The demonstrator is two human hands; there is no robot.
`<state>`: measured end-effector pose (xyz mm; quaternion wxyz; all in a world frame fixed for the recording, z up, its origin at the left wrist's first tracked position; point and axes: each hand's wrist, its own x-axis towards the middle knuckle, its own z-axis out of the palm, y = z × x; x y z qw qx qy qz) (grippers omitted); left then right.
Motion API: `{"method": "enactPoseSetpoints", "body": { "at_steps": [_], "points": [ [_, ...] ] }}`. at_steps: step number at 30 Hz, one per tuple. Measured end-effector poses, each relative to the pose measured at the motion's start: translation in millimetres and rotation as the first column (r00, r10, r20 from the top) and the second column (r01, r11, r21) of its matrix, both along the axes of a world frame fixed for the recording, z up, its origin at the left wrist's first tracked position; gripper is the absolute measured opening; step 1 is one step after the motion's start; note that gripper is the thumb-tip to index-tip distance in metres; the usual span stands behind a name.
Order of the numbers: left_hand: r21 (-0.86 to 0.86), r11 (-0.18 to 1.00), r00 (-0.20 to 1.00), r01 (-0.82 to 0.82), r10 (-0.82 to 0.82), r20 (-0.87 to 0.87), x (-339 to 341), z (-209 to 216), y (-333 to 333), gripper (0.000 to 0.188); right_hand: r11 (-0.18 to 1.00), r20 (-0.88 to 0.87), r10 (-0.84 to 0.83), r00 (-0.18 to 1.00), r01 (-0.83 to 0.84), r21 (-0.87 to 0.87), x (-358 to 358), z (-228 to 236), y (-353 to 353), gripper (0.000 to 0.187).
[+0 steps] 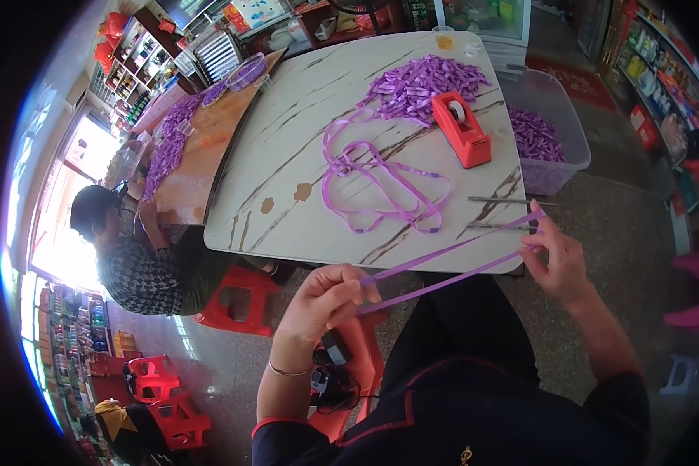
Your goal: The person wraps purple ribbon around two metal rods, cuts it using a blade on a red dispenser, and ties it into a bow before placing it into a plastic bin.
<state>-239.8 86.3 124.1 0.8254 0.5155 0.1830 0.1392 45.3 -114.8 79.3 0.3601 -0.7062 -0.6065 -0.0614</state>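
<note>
Over the near edge of a table [279, 147]: one purple ribbon [435, 287], two strands drawn between the hands. Left hand [330, 303]: curled round one end. Right hand [558, 260]: fingertips holding the other, strands set apart, seemingly to keep them taut and untwisted. On top: loose ribbon loops [342, 165]; beyond, a purple pile [427, 89]; red tape dispenser [470, 144] near the right edge, likely for easy reach; two thin rods [493, 199], one overhanging that edge. Widest room for moving: left of the loops.

A cup of amber liquid [443, 42] stands far back, while a co-worker [136, 268] sits leftward by a red stool [252, 279].
</note>
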Motion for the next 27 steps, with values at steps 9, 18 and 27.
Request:
{"method": "enactPoseSetpoints", "body": {
  "at_steps": [9, 18, 27],
  "points": [
    [0.5, 0.86, 0.995, 0.1, -0.096, -0.034, 5.3, -7.2, -3.9, 0.014, 0.999, -0.378, -0.039, 0.925, 0.034, -0.02, -28.2, -12.7, -15.7, 0.036],
    [0.908, 0.278, 0.919, 0.314, -0.329, -0.217, 22.8, 23.7, 8.7, 0.008, 0.837, -0.827, 0.366, 0.426, -0.54, 0.092, -68.7, -4.7, 68.3, 0.029],
    [0.923, 0.058, 0.916, 0.381, -0.156, -0.368, 4.4, 43.3, 17.3, 0.005, 0.412, -0.993, 0.096, -0.075, -0.905, 0.108, -90.1, 3.9, 116.2, 0.03]
  ]
}}
